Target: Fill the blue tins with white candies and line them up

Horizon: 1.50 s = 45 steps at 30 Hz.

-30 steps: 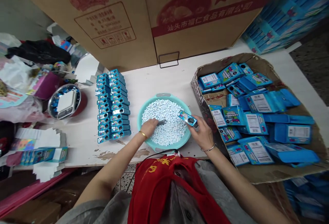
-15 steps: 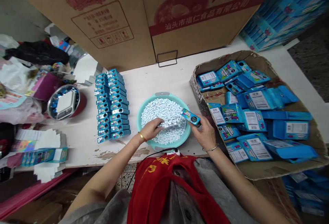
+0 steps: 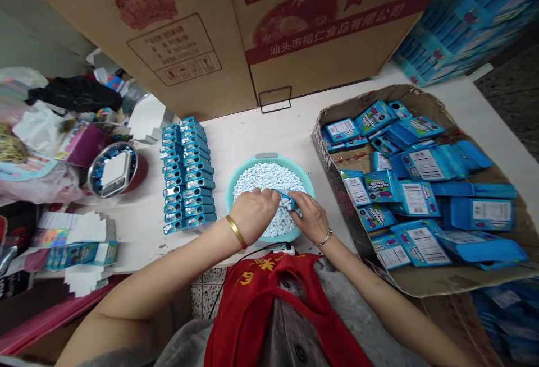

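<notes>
A turquoise basin full of small pale-blue candies stands on the table in front of me. Over it, my right hand grips a small blue candy box between thumb and fingers. My left hand, with a gold bangle at the wrist, is closed and its fingertips meet the left end of that box. What those fingers hold is hidden. To the left, two columns of blue candy boxes are lined up, their round openings facing up, with loose candies on several.
A cut-down cardboard carton of flat blue packs stands at the right. Tall cardboard boxes form a wall at the back. A steel bowl with a white scale on it is at the left, near stacked white-flapped cartons.
My left hand has risen from the candies to the candy box. My right hand has brought the box leftward over the basin, so the hands now meet.
</notes>
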Each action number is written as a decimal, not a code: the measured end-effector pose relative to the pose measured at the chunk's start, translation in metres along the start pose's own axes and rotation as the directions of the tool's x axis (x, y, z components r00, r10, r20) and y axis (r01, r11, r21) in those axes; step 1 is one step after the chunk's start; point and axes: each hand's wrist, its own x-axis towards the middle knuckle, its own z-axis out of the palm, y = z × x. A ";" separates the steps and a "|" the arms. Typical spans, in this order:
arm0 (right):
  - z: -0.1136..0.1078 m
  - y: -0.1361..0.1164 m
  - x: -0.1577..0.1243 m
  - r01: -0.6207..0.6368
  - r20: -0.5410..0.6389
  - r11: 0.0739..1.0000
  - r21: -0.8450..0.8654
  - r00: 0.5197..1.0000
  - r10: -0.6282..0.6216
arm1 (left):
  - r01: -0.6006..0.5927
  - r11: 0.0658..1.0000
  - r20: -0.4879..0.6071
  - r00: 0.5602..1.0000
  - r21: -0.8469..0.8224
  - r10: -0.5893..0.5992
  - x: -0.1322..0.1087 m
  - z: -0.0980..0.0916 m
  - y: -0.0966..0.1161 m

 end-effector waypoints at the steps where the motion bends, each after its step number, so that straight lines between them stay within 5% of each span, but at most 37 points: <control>1: 0.001 0.001 0.000 -0.002 -0.002 1.000 0.005 1.000 0.002 | 0.000 1.000 -0.001 1.000 0.008 0.000 -0.001 -0.003 0.003; 4: 0.001 0.005 -0.002 -0.023 -0.019 1.000 0.010 1.000 0.023 | 0.011 1.000 -0.059 0.998 -0.007 -0.012 -0.003 0.004 -0.007; 6: -0.003 0.009 -0.003 -0.038 -0.043 0.999 0.005 0.998 0.038 | 0.068 0.997 -0.125 0.989 -0.043 -0.073 0.001 0.026 -0.027; 11: -0.019 0.020 -0.006 -0.097 -0.102 0.995 0.008 0.990 0.097 | 0.170 0.953 -0.028 0.983 -0.252 -0.183 0.031 0.129 -0.070; 15: -0.029 0.024 -0.006 -0.139 -0.146 0.990 0.012 0.980 0.139 | 0.090 0.888 -0.001 0.995 -0.451 -0.101 0.067 0.192 -0.047; 19: -0.034 0.023 -0.006 -0.181 -0.172 0.983 0.024 0.968 0.183 | 0.015 0.832 -0.067 0.996 -0.555 -0.063 0.093 0.208 -0.015; 25: -0.038 0.022 -0.008 -0.235 -0.199 0.971 0.050 0.950 0.240 | -0.136 0.697 -0.200 0.980 -0.704 -0.011 0.063 0.193 -0.038; 31: -0.025 0.017 -0.012 -0.166 -0.106 0.986 0.007 0.980 0.166 | -0.297 0.733 -0.334 0.937 -0.612 0.101 0.012 0.124 -0.063; 38: -0.002 -0.001 -0.010 -0.029 -0.009 1.000 0.009 1.000 0.030 | -0.107 0.975 -0.074 0.993 -0.196 0.094 -0.006 0.040 -0.033; 45: 0.009 -0.006 -0.011 0.001 -0.010 0.994 0.109 1.000 0.000 | -0.002 1.000 0.005 1.000 0.017 0.002 -0.018 0.006 0.007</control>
